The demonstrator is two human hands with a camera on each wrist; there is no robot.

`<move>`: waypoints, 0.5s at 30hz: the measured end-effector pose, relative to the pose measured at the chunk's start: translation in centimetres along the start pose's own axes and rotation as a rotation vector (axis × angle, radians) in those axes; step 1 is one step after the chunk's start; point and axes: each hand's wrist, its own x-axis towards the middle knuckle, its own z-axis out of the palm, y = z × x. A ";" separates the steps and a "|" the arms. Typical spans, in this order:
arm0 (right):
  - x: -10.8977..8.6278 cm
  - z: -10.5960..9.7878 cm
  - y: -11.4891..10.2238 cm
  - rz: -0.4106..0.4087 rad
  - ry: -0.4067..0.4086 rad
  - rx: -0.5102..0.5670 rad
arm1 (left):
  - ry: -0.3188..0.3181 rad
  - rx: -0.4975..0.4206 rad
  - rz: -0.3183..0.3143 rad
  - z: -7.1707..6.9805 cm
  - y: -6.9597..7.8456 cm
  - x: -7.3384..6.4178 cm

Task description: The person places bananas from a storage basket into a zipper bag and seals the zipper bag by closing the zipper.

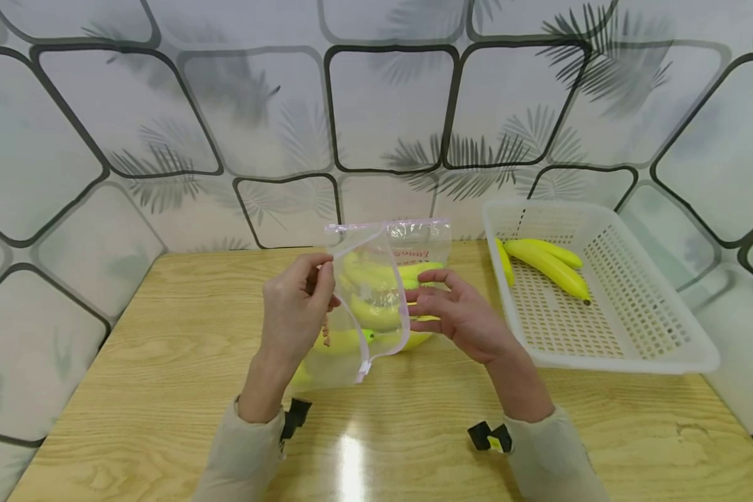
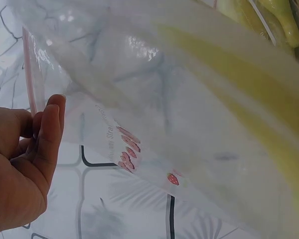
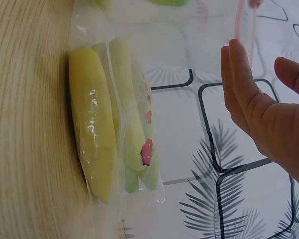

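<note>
My left hand [image 1: 298, 300] pinches the edge of a clear zip bag [image 1: 385, 340] with pink trim and strawberry print. The bag's mouth gapes towards the right, with the slider [image 1: 364, 368] at its lower corner. Yellow shows through its film, though I cannot tell which bananas are inside it. My right hand [image 1: 458, 317] is at the bag's right edge, fingers extended and slightly bent; in the right wrist view the fingertips [image 3: 235, 47] are by the pink strip. Behind stands or lies another clear bag [image 1: 438, 231], and bagged bananas [image 3: 92, 124] lie on the table.
To the right, a white perforated basket [image 1: 615, 364] holds several yellow bananas [image 1: 549, 268]. Both rest on a wooden table [image 1: 182, 348]. A patterned cloth backdrop [image 1: 389, 104] rises behind the table and along its sides.
</note>
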 end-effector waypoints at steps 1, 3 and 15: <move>0.0 0.1 0.1 -0.006 -0.001 -0.010 | 0.003 0.002 0.000 0.0 0.0 0.0; 0.1 0.2 0.1 -0.011 0.000 -0.039 | 0.008 0.005 0.003 -0.1 -0.1 0.1; 0.0 -0.5 0.1 -0.008 0.058 -0.207 | 0.062 0.026 0.052 -0.4 -0.6 0.2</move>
